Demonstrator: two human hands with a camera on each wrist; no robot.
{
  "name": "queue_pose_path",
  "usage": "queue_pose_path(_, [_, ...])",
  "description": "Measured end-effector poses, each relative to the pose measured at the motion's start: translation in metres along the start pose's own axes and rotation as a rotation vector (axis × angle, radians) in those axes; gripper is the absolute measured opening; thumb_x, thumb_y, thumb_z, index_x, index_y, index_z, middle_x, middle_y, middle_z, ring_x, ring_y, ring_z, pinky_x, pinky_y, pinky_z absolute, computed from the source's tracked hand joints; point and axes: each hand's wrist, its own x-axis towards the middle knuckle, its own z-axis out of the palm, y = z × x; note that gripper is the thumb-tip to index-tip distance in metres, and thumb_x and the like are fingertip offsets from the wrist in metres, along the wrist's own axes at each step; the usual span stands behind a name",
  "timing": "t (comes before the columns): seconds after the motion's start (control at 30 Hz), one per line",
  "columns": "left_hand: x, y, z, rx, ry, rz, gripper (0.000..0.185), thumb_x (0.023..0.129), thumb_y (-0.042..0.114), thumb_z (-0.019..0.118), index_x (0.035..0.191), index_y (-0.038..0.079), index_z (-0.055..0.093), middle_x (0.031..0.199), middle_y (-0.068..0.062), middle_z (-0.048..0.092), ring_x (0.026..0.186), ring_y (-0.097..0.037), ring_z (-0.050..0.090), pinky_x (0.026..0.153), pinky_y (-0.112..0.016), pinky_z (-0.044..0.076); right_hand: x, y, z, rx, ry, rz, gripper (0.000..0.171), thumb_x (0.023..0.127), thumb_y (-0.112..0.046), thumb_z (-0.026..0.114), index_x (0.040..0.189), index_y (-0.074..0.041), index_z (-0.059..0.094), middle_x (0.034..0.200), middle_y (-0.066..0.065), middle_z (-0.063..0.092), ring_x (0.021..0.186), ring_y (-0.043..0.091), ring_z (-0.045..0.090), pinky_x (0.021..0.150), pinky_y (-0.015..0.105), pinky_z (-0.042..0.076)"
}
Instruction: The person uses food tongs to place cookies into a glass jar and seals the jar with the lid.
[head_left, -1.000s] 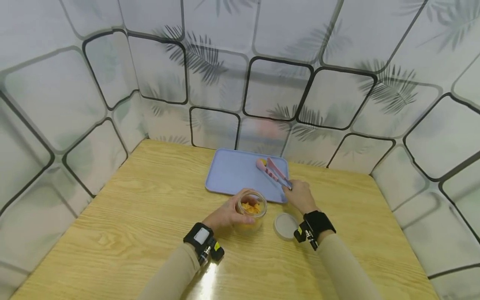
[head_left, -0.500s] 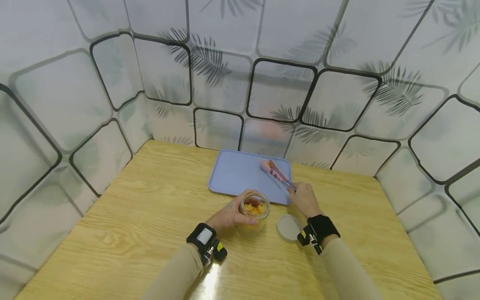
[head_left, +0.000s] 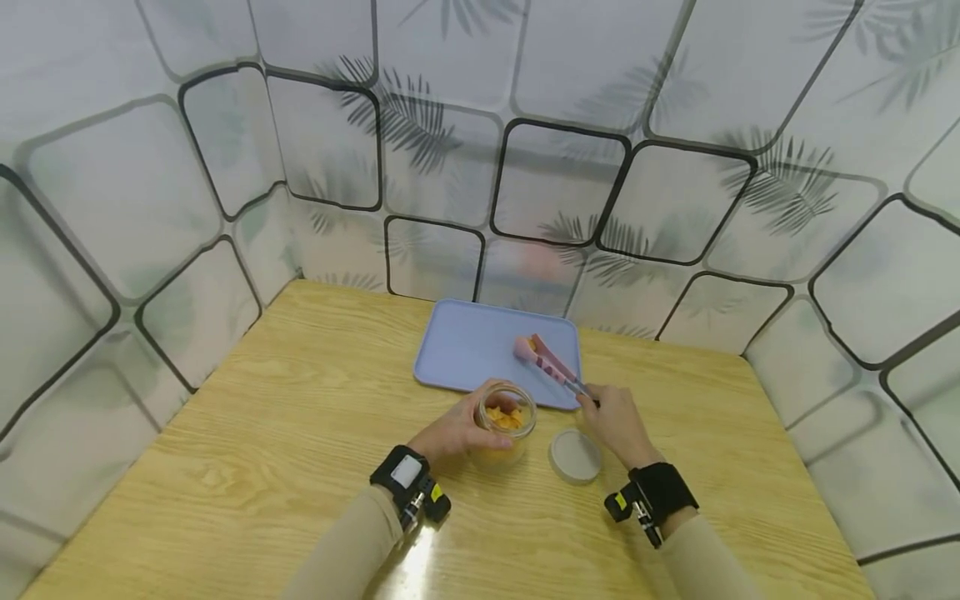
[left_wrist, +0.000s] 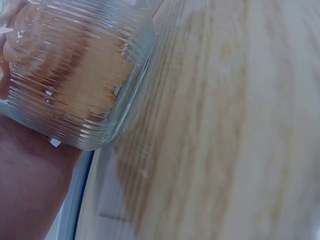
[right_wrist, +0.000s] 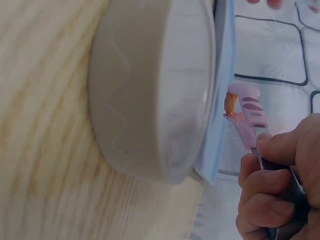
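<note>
My left hand (head_left: 457, 427) grips a ribbed glass jar (left_wrist: 75, 75) with its thumb across the front. Orange chip-like pieces (head_left: 504, 417) lie inside the jar, whose mouth is uncovered. In my right hand (head_left: 617, 423) are pink-tipped tongs (head_left: 553, 371), the fingers curled round their dark handle. Between the tong tips sits one orange piece (right_wrist: 230, 103), visible in the right wrist view. The tips overlap the right part of the blue tray (head_left: 472, 337) in the head view. A pale round lid (head_left: 575, 456) lies on the table between the hands.
The wooden table (head_left: 300, 400) meets a patterned curtain (head_left: 435, 158) at the back and along both sides. Seen from the right wrist, the lid stands large in front of the tray's edge.
The tongs have drawn back toward me with the orange piece between their tips, and my right wrist has moved nearer and to the right. My left hand and the jar have hardly moved.
</note>
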Motion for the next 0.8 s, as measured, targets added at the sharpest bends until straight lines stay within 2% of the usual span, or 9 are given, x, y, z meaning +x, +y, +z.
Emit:
queue_pose_path(0.17, [0.001,-0.001,0.0,0.002,-0.005,0.004,0.075,0.087,0.019,0.082,0.15,0.019,0.042,0.14,-0.016,0.053,0.129,-0.019,0.05,0.111,-0.033,0.041,-0.02,-0.008,-0.01,0.005,0.039,-0.053,0.021,0.099,-0.007,0.064,0.114,0.004,0.074,0.066,0.007,0.063,0.046,0.004,0.031,0.045,0.02,0.025])
queue_pose_path(0.37, [0.0,-0.001,0.0,-0.004,-0.011,0.007,0.078,0.087,0.019,0.082,0.153,0.016,0.039,0.139,-0.014,0.054,0.128,-0.018,0.051,0.111,-0.034,0.04,-0.048,-0.021,-0.027,0.029,0.089,-0.132,0.013,0.098,-0.006,0.066,0.105,-0.001,0.076,0.068,0.004,0.063,0.047,0.0,0.03,0.045,0.02,0.028])
queue_pose_path(0.57, [0.0,-0.002,-0.001,0.01,-0.009,0.006,0.076,0.086,0.019,0.083,0.15,0.02,0.042,0.138,-0.013,0.055,0.126,-0.017,0.052,0.112,-0.033,0.04,-0.074,-0.033,-0.038,0.046,0.099,-0.112,0.026,0.097,-0.007,0.067,0.119,0.008,0.071,0.083,0.01,0.075,0.043,0.0,0.032,0.04,0.021,0.031])
queue_pose_path(0.8, [0.0,-0.003,-0.002,0.014,0.0,-0.001,0.079,0.086,0.02,0.083,0.153,0.02,0.039,0.138,-0.011,0.055,0.127,-0.017,0.052,0.113,-0.034,0.039,-0.099,-0.045,-0.048,0.042,0.175,-0.152,0.025,0.094,-0.003,0.071,0.116,0.007,0.073,0.082,0.007,0.075,0.045,-0.003,0.036,0.039,0.019,0.034])
